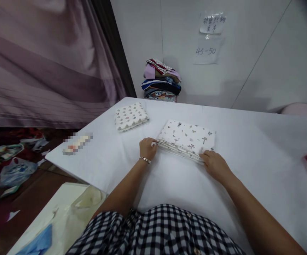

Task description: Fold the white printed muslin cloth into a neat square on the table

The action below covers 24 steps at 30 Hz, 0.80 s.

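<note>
Grey panelled wall [262, 53] at the back, with paper notes [212, 24] taped up in the upper middle of the frame. Purple curtain [36, 63] fills the upper left. A pile of folded clothes [161, 83] stands against the wall at the far edge of the white table [249, 184].

Work item: printed cloth [187, 136], centre of frame, flat on the table.

Progress (judged): folding looks nearly complete. The cloth is already a compact rectangle several layers thick. The layers on the near side are slightly stepped, not flush, so squaring that edge seems to be what remains. A second folded cloth [131, 116] lies finished, up and to the left, well apart.

Orientation: the long axis runs left to right across the frame, the right end dipping a little toward the lower right. The stacked layer edges face the bottom of the frame.

Grip: left hand [147, 148], with a bracelet [145, 160] at the wrist, has its fingers pinched together on the near left corner. Right hand [215, 164] has its fingertips on the near right corner. Cannot tell whether it is clamped or only pressing.
</note>
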### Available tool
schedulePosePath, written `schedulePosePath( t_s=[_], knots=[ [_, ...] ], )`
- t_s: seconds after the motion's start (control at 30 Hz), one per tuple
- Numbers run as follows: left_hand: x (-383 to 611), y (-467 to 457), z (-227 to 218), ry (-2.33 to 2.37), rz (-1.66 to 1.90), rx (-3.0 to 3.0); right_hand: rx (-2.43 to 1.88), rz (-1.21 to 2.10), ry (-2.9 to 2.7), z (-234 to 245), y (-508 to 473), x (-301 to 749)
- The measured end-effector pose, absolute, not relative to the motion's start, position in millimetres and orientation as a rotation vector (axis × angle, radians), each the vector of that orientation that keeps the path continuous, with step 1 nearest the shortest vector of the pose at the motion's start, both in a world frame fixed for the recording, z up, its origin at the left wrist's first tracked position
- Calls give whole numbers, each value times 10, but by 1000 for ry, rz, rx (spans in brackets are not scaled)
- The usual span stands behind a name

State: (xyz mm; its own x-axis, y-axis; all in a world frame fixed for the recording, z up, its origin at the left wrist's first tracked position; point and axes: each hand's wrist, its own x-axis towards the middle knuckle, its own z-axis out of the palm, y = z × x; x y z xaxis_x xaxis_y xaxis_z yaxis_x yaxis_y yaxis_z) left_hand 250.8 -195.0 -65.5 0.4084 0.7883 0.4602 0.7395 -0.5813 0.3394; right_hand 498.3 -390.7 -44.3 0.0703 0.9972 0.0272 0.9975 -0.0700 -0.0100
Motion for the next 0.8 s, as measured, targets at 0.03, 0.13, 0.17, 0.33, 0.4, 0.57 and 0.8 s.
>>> schedulePosePath(
  t_s=[0.03,0.13,0.17,0.33,0.4,0.57,0.8],
  knots=[
    [2497,-1921,-634,1414,943,2504,-2284,-24,-2124,-442,-3906,4981],
    [2506,-1840,-545,1320,1009,2438,-2289,-31,-2125,-445,-3905,4980],
    [2521,-1817,-512,1264,1001,2453,-2290,-31,-2123,-450,-3904,4984],
    [2624,-1713,-402,1287,730,2476,-2277,-26,-2129,-493,-3902,5015],
    [2663,-1678,-388,1411,581,2369,-2262,-31,-2132,-504,-3903,5023],
    [2762,-1633,-364,1566,361,2093,-2242,-47,-2126,-511,-3907,5030],
    [2836,-1589,-307,1617,300,2063,-2223,-39,-2099,-505,-3909,5029]
  ],
)
